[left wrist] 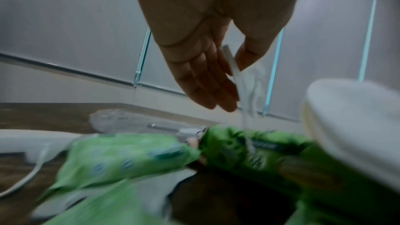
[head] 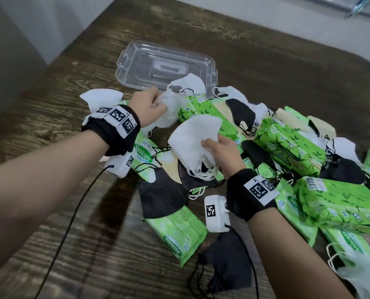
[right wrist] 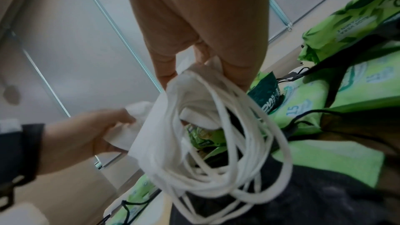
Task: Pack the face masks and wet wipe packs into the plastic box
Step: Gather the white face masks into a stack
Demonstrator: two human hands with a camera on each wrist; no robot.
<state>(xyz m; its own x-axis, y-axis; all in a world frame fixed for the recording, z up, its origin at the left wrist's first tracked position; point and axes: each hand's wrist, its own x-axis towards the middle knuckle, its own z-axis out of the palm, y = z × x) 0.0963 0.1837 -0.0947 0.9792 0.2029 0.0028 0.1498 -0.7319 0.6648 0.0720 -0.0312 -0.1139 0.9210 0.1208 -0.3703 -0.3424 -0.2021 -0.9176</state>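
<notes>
On the wooden table lies a heap of green wet wipe packs (head: 287, 145), white face masks and black face masks (head: 162, 195). Behind the heap stands the clear plastic box (head: 164, 65), holding nothing I can see. My left hand (head: 156, 104) pinches one white mask (head: 169, 113) just in front of the box; in the left wrist view the mask's edge (left wrist: 232, 65) sits between its thumb and fingers. My right hand (head: 218, 147) grips a bunch of white masks (head: 192, 134) above the heap's middle, their ear loops (right wrist: 216, 168) dangling.
More wipe packs (head: 335, 201) and masks crowd the table's right side. One wipe pack (head: 179, 231) and a black mask (head: 225, 264) lie close to me. Bare wood table (head: 50, 117) stretches to the left, and walls stand beyond its far edge.
</notes>
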